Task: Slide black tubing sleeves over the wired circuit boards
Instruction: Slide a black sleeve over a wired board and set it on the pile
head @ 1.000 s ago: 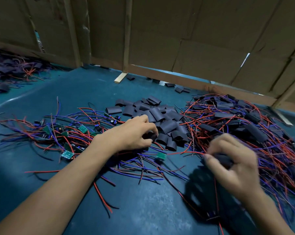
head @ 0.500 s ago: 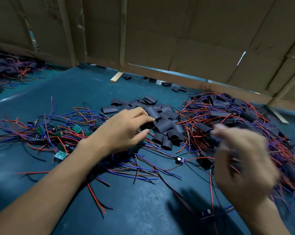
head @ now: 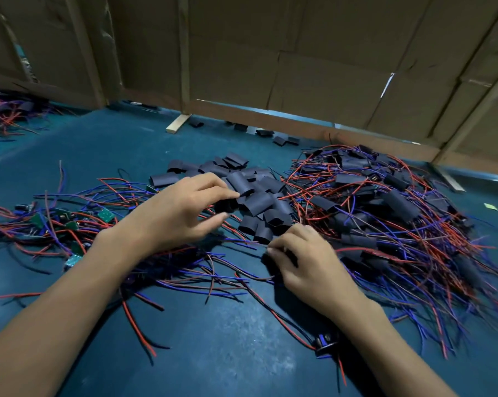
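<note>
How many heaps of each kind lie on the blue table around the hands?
Unsleeved wired boards: 1
Loose black sleeves: 1
Sleeved wired boards: 1
Total: 3
A further far-left heap is too blurred to sort.

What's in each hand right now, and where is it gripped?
Left hand pinches a black tubing sleeve at its near end. Right hand grips something dark; unclear what.

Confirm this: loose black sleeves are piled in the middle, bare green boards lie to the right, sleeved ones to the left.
Sides are swapped. In the head view the bare green boards lie left of the loose black sleeves, and the sleeved ones lie to the right.
</note>
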{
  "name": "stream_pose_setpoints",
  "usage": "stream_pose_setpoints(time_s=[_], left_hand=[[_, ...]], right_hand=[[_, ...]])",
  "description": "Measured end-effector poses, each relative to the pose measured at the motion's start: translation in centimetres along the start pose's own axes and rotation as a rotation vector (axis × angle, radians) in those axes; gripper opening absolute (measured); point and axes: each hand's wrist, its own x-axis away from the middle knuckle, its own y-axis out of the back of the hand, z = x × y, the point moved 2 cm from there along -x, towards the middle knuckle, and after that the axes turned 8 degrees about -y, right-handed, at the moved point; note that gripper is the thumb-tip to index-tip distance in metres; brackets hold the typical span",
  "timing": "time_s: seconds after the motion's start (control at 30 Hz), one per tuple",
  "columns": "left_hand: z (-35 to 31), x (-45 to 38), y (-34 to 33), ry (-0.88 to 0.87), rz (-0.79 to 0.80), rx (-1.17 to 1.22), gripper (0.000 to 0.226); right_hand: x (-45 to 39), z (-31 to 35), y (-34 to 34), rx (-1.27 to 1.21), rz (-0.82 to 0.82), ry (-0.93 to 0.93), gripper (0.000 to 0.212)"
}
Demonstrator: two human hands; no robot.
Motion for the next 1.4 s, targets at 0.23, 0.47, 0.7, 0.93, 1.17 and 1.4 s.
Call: stream_pose_setpoints(time_s=[0.23, 0.47, 0.7, 0.93, 1.17, 1.4], left_hand=[[0.3, 0.5, 0.1, 0.026, -0.007, 0.094, 0.04], [-0.5, 0.1, -0.1, 0.028, -0.066, 0.291, 0.04], [-1.3, 0.1, -0.4, 0.004, -0.004, 0.276, 0.038], [-1.5, 0.0, -0.2, 0.039, -0.039, 0.213, 0.04], [-1.5, 0.0, -0.3, 0.004, 0.002, 0.238, 0.04], [-1.7, -0.1, -0.6, -0.043, -0.008, 0.281, 0.04]], right_hand=[[0.9, -0.2, 3.4, -0.309, -0.239, -0.124, 0.007], [1.1, 0.3, 3.7, -0.303, -0.361, -0.097, 0.012], [1.1, 0.3, 3.5, -0.162, -0.394, 0.014, 0.013], [1.2, 0.0, 3.3, -0.13, -0.435, 0.095, 0.012], [1.2, 0.1, 3.4, -0.169, -0.399, 0.09, 0.012], [1.1, -0.1, 3.3, -0.191, -0.394, 0.038, 0.011]])
